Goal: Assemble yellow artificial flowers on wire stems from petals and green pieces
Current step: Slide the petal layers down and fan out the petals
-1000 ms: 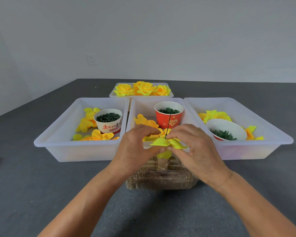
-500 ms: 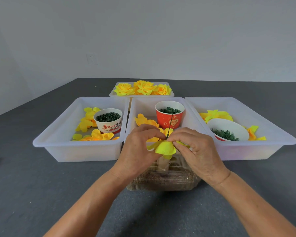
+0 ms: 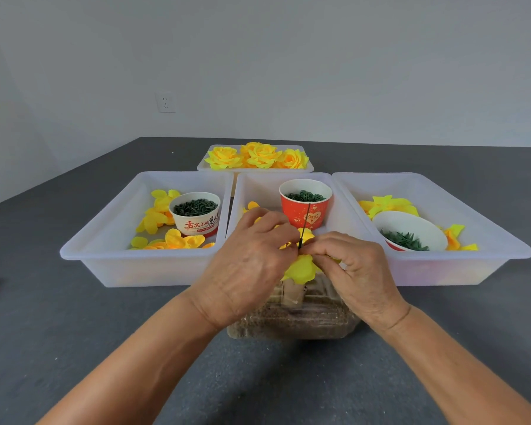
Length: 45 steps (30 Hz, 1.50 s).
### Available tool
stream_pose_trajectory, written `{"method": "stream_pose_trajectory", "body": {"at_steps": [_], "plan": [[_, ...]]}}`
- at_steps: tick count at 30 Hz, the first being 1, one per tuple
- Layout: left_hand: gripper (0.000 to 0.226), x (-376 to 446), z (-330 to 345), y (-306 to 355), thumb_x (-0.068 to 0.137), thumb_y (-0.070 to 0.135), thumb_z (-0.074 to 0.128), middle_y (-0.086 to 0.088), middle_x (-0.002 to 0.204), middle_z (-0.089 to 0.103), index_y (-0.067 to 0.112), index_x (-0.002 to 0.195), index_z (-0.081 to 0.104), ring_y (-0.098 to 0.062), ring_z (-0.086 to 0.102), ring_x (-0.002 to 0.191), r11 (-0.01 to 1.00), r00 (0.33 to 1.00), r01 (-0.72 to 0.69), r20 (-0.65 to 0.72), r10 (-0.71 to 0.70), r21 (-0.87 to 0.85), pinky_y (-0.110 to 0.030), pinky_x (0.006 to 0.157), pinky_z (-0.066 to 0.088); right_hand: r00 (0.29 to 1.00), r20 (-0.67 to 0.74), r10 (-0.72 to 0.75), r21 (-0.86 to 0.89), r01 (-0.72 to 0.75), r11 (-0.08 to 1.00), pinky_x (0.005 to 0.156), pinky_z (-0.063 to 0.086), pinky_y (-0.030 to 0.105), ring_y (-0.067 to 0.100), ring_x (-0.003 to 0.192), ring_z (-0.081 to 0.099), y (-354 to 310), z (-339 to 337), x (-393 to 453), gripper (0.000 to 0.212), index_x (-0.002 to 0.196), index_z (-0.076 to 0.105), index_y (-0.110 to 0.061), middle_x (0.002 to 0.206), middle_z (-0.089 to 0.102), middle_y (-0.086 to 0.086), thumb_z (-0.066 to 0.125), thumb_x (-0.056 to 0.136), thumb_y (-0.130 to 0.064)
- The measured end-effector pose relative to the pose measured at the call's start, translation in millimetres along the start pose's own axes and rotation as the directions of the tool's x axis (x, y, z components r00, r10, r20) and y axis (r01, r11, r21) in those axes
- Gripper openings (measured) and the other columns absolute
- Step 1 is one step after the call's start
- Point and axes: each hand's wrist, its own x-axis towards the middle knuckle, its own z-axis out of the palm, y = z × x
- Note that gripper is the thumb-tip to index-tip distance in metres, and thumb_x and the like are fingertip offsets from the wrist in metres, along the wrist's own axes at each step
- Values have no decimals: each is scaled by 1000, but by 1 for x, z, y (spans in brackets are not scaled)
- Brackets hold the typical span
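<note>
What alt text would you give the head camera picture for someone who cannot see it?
Two bare hands, left hand and right hand, pinch a yellow petal threaded on a thin dark wire stem. Behind them on a grey table stand three white trays of petals and cups of green pieces, with finished yellow flowers farther back.

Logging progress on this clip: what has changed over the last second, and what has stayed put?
The yellow petal piece went from lying flat between the fingertips to hanging cupped below them. The left hand and right hand drew closer together around the wire stem, keeping their grip throughout; nothing was let go. The trays, cups and finished flowers stayed as they were.
</note>
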Motion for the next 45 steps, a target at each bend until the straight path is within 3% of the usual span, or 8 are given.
{"method": "stream_pose_trajectory", "body": {"at_steps": [6,11,13,16,21,24,39,45], "plan": [[21,-3,-5,-4,71,12,60,-4,101,65,9,88,71,-27,60,99,999,982,22,187,-17,-23,-39,88,46,998,1,62,22,-62,998,81,50,16,9,87,63,1,-1,-4,22,90,74,-4,89,71,2,64,74,8],[43,-9,-14,-11,77,30,52,3,123,58,17,116,67,-10,45,118,859,922,325,334,-195,-395,-25,99,34,961,84,264,176,-275,945,89,40,7,-1,102,58,-7,-8,-6,39,93,72,-18,98,68,-9,51,65,0],[36,-5,-12,-11,89,32,48,1,113,63,10,106,71,-4,49,109,736,914,398,309,-264,-548,-15,94,35,950,90,300,210,-313,926,90,41,9,1,101,59,-8,-9,-1,37,88,73,-19,96,69,-9,49,66,-2],[23,4,-2,-9,93,19,56,-7,94,68,2,91,73,-15,59,93,619,876,477,283,-390,-624,-32,86,44,925,106,365,227,-380,897,86,44,11,2,97,62,-8,-8,1,35,84,72,-24,95,70,-7,55,77,6],[4,9,13,-7,78,21,73,12,77,66,19,80,75,-8,61,81,448,773,590,309,-554,-672,-25,77,45,918,107,382,161,-395,904,80,45,11,-1,88,61,-5,-8,-5,38,83,64,-31,88,70,-12,57,83,6],[15,9,16,-7,76,19,75,17,74,66,32,71,71,-3,60,77,389,758,594,326,-565,-705,-21,76,44,914,102,393,159,-405,900,83,44,11,0,91,61,-3,-9,-6,33,85,66,-32,92,71,-12,62,83,1],[13,15,12,-12,76,10,74,16,74,60,18,68,67,9,53,70,519,834,533,309,-458,-668,-4,67,36,905,89,417,112,-425,898,90,41,9,-2,102,60,4,-29,-7,47,91,72,-27,100,71,-12,57,77,14],[14,12,18,-9,76,10,74,8,75,65,19,67,68,-8,60,77,410,787,572,334,-518,-710,-28,80,47,895,29,446,174,-444,879,89,46,13,-1,94,64,7,-30,-5,44,84,72,-28,92,72,-14,58,80,13]]}}
